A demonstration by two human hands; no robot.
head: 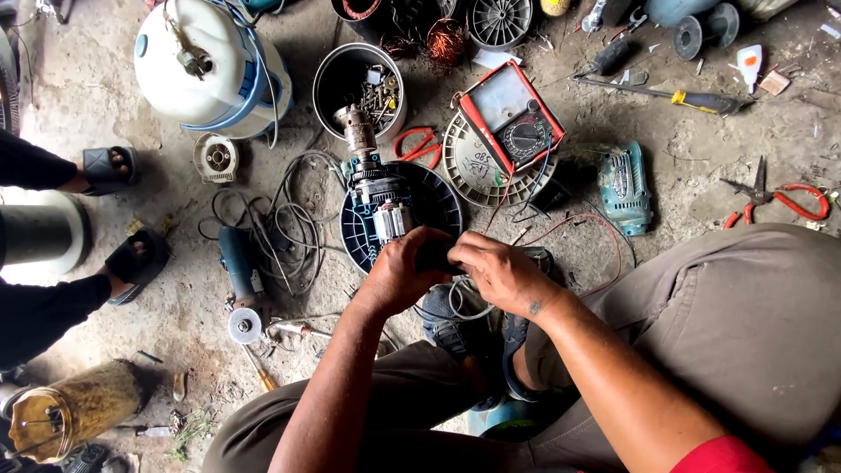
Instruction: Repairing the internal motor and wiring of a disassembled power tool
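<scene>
Overhead view of a cluttered concrete workshop floor, seen from the worker's head cam. Far left: another person's two feet in black sandals [123, 215], standing apart from the work. Bottom left lies a rusty yellow cylinder [74, 410]. Top left sits a white and blue tank [206, 66]. Right of the feet, an angle grinder [238, 276] lies on its side with its disc end near the worker's knee, beside a tangle of grey cable [293, 219].

Centre: a stripped power drill body [377, 188], chuck pointing away, rests across a black round fan guard [438, 206], prob. used as a tray to keep parts off the dirt. Behind it, a metal tin [337, 74] of screws and bits.

The left hand [399, 271] is curled tight round the drill's near end, steadying it. The right hand [499, 271] meets it from the right, fingers pinched on a small dark part at the same end; exact part can't be told. Both work close over the lap, w/ wires looping below.

Right of centre: a red-cased multimeter [512, 118] lies on a pale fan grille, leads trailing toward the hands. Further right, a teal drill housing half [624, 186], a yellow-handled screwdriver [696, 101], and red-handled pliers [775, 200] at far right.
</scene>
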